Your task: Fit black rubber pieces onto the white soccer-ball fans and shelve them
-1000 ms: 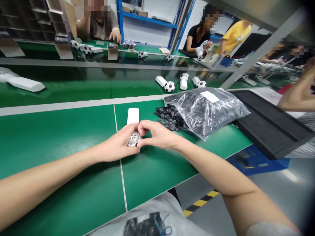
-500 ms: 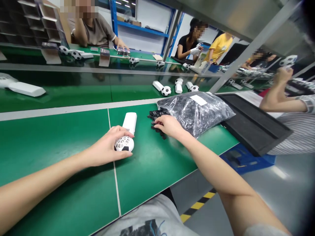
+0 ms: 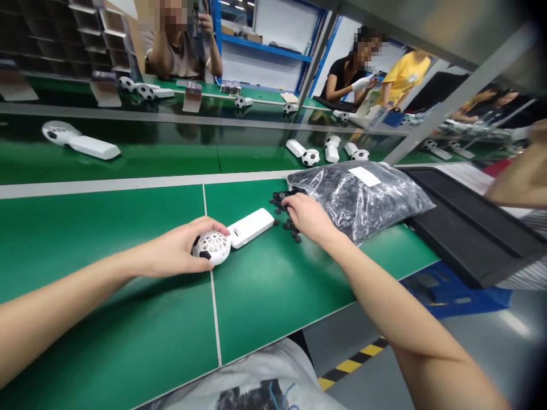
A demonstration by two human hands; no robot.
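Observation:
My left hand (image 3: 182, 246) is wrapped round the football-patterned head of a white handheld fan (image 3: 252, 228), which lies on the green work surface. The fan's open grille shows between thumb and fingers, and its handle points right, towards the loose parts. My right hand (image 3: 311, 219) is at a small heap of black plastic parts (image 3: 294, 232), fingers curled down into it. Whatever is between those fingertips is hidden. Right behind that hand lies a clear plastic bag (image 3: 354, 199) full of dark parts, with a white label on top.
Beyond the light divider strip, more football fans (image 3: 310, 157) lie on a glossy green belt, one (image 3: 94, 147) at the left. A black tray (image 3: 474, 228) stands right of the bag. A metal post (image 3: 427, 122) slants up there. Several people sit at benches across and to the right.
The fan has turned under my left hand: its handle now points right instead of away from me. My right hand stays at the black parts. The view has shifted slightly left.

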